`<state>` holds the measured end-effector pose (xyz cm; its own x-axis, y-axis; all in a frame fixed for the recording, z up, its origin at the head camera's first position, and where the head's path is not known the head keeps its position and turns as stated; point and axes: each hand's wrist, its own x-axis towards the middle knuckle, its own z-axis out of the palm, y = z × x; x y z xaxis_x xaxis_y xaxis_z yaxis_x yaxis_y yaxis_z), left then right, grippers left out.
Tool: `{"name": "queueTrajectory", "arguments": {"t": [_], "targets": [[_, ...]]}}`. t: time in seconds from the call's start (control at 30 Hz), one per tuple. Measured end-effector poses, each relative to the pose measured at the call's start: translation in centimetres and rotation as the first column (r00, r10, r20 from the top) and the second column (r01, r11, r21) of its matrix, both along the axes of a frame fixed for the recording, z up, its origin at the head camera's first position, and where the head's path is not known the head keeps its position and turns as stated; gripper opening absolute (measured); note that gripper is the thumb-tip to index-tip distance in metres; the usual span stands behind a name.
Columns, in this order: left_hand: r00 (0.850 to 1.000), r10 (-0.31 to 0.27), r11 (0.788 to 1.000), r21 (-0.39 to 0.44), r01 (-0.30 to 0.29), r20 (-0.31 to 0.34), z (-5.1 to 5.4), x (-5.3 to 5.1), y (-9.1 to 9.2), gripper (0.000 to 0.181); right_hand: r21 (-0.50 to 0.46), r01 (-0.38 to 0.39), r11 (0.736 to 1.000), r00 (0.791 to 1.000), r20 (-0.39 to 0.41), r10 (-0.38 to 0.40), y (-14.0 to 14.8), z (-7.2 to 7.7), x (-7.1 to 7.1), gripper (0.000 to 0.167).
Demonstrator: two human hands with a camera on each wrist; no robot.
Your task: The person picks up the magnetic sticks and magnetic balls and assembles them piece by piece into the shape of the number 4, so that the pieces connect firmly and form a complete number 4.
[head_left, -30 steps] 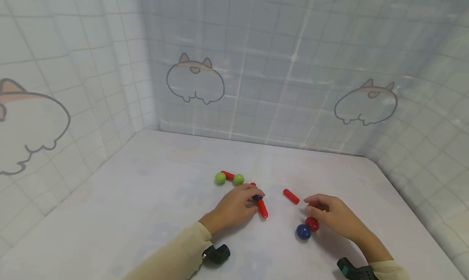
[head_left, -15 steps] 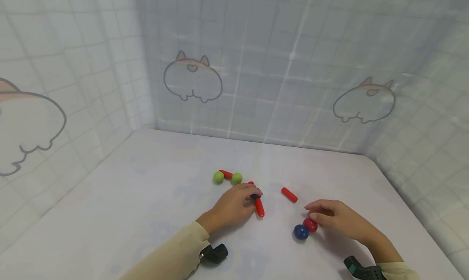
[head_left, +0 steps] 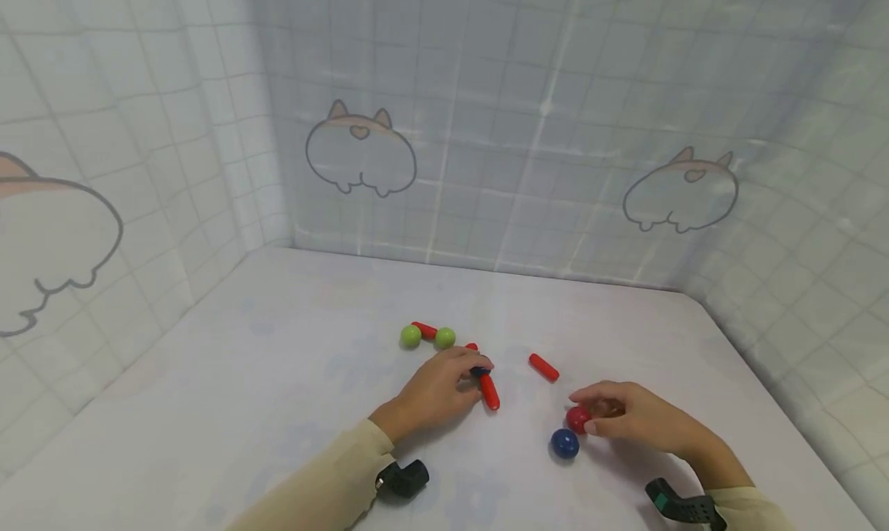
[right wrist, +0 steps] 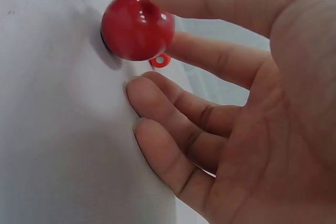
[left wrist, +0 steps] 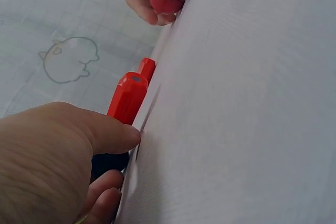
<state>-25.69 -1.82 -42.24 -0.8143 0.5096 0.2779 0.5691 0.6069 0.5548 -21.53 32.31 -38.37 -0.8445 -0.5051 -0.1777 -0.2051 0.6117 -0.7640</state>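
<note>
My left hand (head_left: pixel 439 388) holds a dark blue ball (head_left: pixel 480 371) between thumb and fingers, low over the tabletop. Out of that ball a red stick (head_left: pixel 489 393) points toward me, and a bit of red (head_left: pixel 471 346) shows at its far side. In the left wrist view the dark ball (left wrist: pixel 108 164) is mostly covered by the thumb. My right hand (head_left: pixel 635 417) pinches a glossy red ball (head_left: pixel 577 419) with thumb and index finger, the other fingers loosely bent (right wrist: pixel 173 135). Just in front of it lies a blue ball (head_left: pixel 565 444), which no hand touches.
A loose red stick (head_left: pixel 544 367) lies between the hands, farther back. Behind the left hand, a green ball (head_left: pixel 410 336) and another green ball (head_left: pixel 445 337) stand at the ends of a red stick (head_left: pixel 425 329). Patterned curtains (head_left: pixel 486 130) surround the white table (head_left: pixel 312 307).
The right hand has come down onto the red ball and taken it between thumb and finger, shifting it slightly away from the blue ball. The left hand keeps its hold, almost still.
</note>
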Motion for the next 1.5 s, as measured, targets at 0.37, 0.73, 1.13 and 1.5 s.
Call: {"name": "queueTrajectory", "arguments": {"t": [0.37,0.73,1.13,1.5], "targets": [[0.999,0.009,1.0,0.01,-0.009,0.033,0.1,-0.6,0.1,0.04,0.049,0.112,0.993,0.993,-0.043,-0.11,-1.0,-0.4,-0.7,0.03],[1.0,-0.008,1.0,-0.007,0.008,0.021,0.1,-1.3,0.1,0.042,0.04,0.259,0.965,0.965,-0.058,-0.257,-2.3,-1.0,-1.2,0.03],[1.0,-0.01,1.0,-0.017,0.011,0.026,0.1,-1.0,-0.1,0.047,0.017,0.35,0.937,0.935,-0.061,-0.348,-3.1,-1.6,-1.7,0.032],[0.999,0.01,0.999,-0.05,-0.008,0.037,0.2,-1.0,0.4,0.053,-0.04,0.344,0.938,0.938,-0.037,-0.345,-2.8,-1.4,-2.0,0.036]]}}
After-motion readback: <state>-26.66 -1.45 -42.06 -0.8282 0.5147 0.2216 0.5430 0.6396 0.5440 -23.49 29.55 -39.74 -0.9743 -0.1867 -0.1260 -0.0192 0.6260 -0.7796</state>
